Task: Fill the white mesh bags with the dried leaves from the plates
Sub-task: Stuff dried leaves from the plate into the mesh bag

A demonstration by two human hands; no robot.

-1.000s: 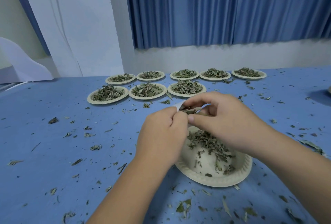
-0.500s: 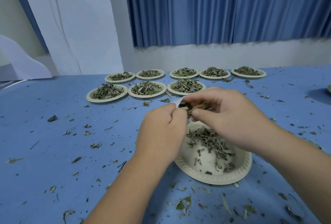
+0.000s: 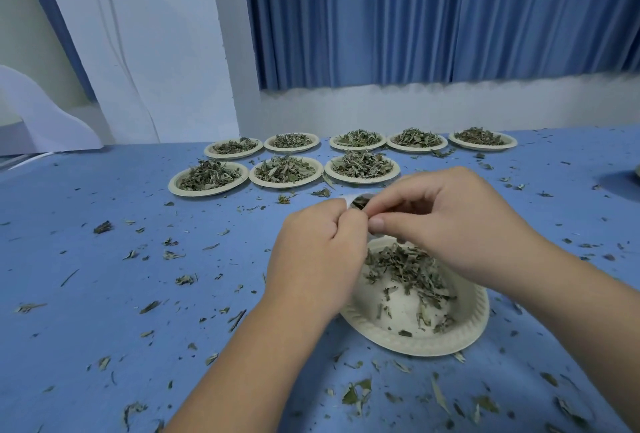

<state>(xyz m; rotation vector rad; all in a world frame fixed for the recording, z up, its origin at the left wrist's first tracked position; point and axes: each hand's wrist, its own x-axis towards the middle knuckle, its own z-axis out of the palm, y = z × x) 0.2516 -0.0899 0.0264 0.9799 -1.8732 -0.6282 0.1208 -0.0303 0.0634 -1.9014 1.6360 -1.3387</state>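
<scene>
Most of the small white mesh bag (image 3: 350, 197) is hidden between my two hands. Only a curved white lip of its mouth shows, with dark leaf pieces just inside. With so little visible, I cannot tell how its long axis runs; the open mouth faces up and away from me. I hold it in the air above the far rim of a round cream paper plate (image 3: 415, 346), which sits on the blue-covered table (image 3: 104, 294) toward its near edge. My hands cover parts of the plate's far and left rim.

My left hand (image 3: 318, 252) is a loose fist with its back toward me, thumb and forefinger pinching the left side of the bag's mouth. My right hand (image 3: 446, 221) reaches in from the right, palm down and fingers curled, thumb and forefinger closed on the right side of the mouth. Both forearms run out of view.

Dried green leaves (image 3: 405, 266) are heaped on the plate's far half. Eight more heaped paper plates (image 3: 207, 193) stand in two rows near the table's far edge, below a pleated blue curtain (image 3: 433, 17). Leaf crumbs (image 3: 356, 394) litter the table. A pale object at the table's right edge is cut off and unreadable.
</scene>
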